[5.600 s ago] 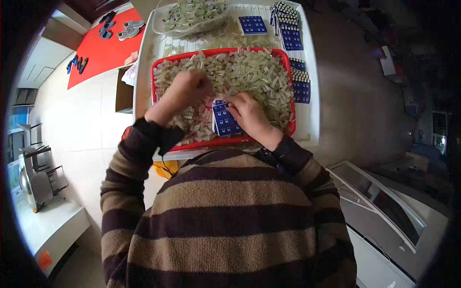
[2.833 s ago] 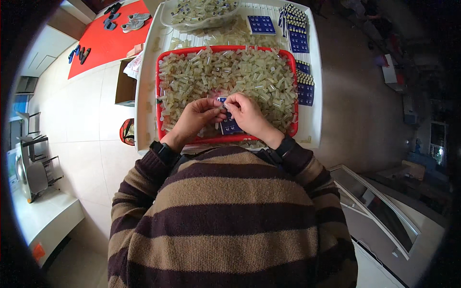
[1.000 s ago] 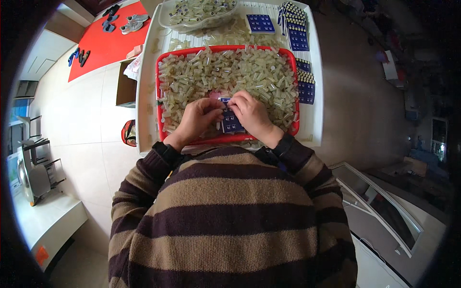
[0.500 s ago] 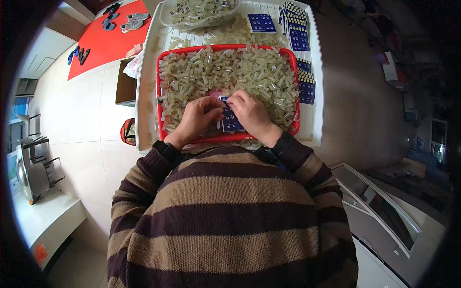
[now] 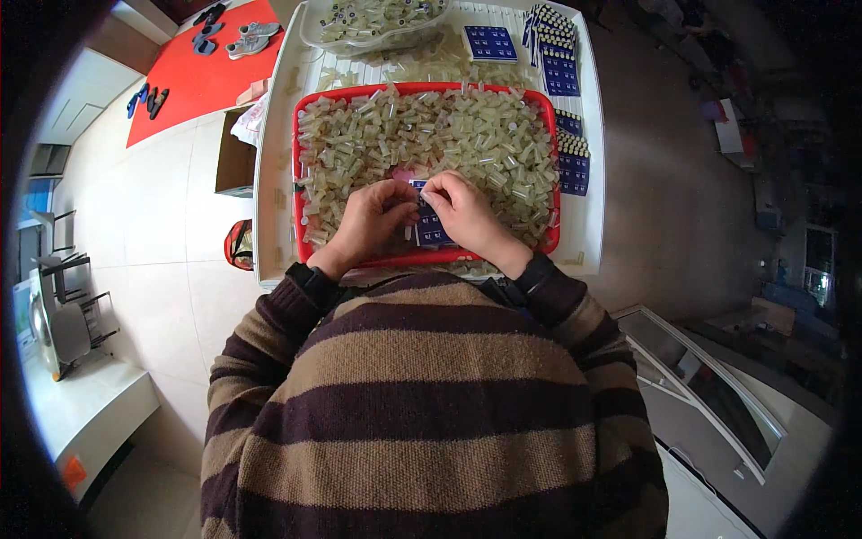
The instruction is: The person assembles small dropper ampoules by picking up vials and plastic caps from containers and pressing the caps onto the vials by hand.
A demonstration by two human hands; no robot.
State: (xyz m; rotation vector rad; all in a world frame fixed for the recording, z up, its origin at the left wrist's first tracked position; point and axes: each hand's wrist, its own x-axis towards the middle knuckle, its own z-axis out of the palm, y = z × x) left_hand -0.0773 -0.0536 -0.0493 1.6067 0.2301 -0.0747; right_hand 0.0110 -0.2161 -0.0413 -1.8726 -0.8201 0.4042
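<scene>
Inside the near rim of the red tray (image 5: 404, 260), blue cards (image 5: 431, 232) are flanked by left hand (image 5: 370, 220) and right hand (image 5: 467, 216), finger closure not discernible. White table (image 5: 579, 238) is exposed rightward; tiled floor (image 5: 148, 234) is seen leftward.

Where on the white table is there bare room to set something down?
The barest patch of white table lies right of the red tray, nearer the person than the lower blue cards. A narrower, not wholly bare strip runs left of the tray. Crowded: the tray itself, heaped with clear tubes, and behind it, near the clear tub.
</scene>
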